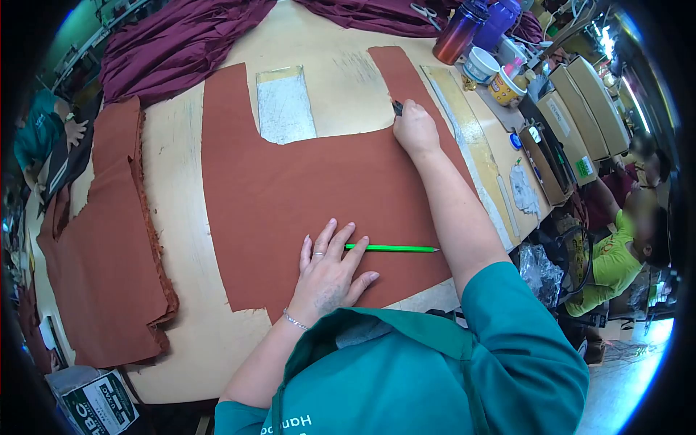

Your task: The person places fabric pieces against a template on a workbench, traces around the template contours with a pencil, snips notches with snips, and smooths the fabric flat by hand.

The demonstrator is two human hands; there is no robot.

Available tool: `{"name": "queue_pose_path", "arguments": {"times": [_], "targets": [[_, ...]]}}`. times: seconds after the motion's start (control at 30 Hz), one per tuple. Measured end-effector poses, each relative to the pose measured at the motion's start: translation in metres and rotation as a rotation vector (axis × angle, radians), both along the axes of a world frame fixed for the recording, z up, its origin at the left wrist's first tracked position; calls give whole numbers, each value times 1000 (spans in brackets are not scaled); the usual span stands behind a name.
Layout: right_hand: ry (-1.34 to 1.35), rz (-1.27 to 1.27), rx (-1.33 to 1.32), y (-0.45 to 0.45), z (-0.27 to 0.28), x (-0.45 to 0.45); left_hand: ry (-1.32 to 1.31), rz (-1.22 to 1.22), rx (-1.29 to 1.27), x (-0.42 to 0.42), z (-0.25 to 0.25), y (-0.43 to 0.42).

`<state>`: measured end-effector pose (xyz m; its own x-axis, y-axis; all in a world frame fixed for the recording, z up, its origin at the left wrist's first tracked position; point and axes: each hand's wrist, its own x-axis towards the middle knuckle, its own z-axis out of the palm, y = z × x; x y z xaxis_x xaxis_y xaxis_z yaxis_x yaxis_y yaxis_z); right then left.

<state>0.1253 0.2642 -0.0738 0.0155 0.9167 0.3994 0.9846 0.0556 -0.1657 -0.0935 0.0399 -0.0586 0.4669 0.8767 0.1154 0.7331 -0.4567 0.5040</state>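
A cut piece of rust-brown fabric (319, 196) lies flat on the table before me, with a deep notch at its far side. My left hand (326, 272) rests palm down on it, fingers spread and holding nothing. A green pencil (395, 249) lies on the cloth, its near end hidden beneath those fingers. My right hand (417, 130) is closed at the inner edge of the fabric's far right strip. From it pokes a small black tool (397, 108), mostly covered by the fingers, so its kind is unclear.
More rust-brown fabric (109, 254) is stacked at left, with another person's hand (75, 133) beyond. Maroon cloth (174, 43) bunches at the far side near scissors (426, 14). Bottles (462, 30), tubs (481, 65) and cardboard boxes (591, 109) line the right. A person (616, 254) sits there.
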Motion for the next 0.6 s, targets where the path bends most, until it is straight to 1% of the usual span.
{"name": "queue_pose_path", "arguments": {"times": [0.1, 0.2, 0.47, 0.6], "targets": [[-10, -25, -35, 2, 1, -1, 2, -3, -44, 0, -1, 0], [-22, -41, -67, 2, 3, -1, 4, -3, 21, 0, -2, 0], [-44, -39, -126, 3, 9, -1, -9, -7, 28, -1, -4, 0], [-27, 16, -57, 5, 0, 7, -14, -5, 17, -1, -3, 0]]}}
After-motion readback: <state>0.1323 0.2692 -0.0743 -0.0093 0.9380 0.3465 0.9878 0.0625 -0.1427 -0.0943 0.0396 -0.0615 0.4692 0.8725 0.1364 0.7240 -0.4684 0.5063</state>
